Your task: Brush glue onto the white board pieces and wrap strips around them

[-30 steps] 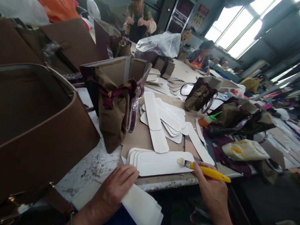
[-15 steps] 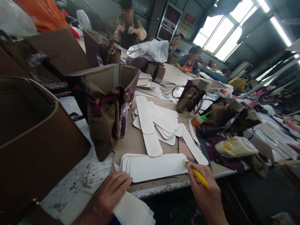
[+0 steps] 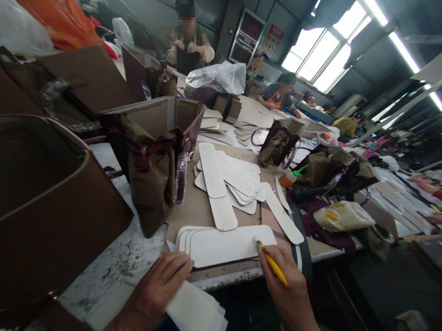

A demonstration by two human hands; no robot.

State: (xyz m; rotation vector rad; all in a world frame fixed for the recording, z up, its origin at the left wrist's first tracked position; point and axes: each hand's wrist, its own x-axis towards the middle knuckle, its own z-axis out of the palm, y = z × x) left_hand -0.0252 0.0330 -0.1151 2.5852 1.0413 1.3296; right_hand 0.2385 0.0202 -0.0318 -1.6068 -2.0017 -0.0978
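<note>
My right hand (image 3: 287, 288) is closed around a yellow-handled brush (image 3: 275, 268). The brush's tip touches the top of a stack of long white strips with rounded corners (image 3: 225, 246), toward its right end. At the stack's left corner, my left hand (image 3: 165, 277) lies with fingers stretched out over the edge; its thumb is hidden. Several pale rectangular sheets (image 3: 198, 308) show below that hand, at the table's near edge. Beyond the stack, more white strips (image 3: 238, 173) lie in a loose, overlapping pile on brown board.
A brown-and-purple bag (image 3: 153, 167) stands left of the pile, with a large brown bag body (image 3: 36, 201) nearer. An orange bottle with a green nozzle (image 3: 290, 178) and a cream plastic container (image 3: 343, 215) are on the right. Co-workers (image 3: 189, 42) work farther back.
My right hand has moved the brush leftward along the top strip, away from its right end. My left hand stays at the stack's left corner.
</note>
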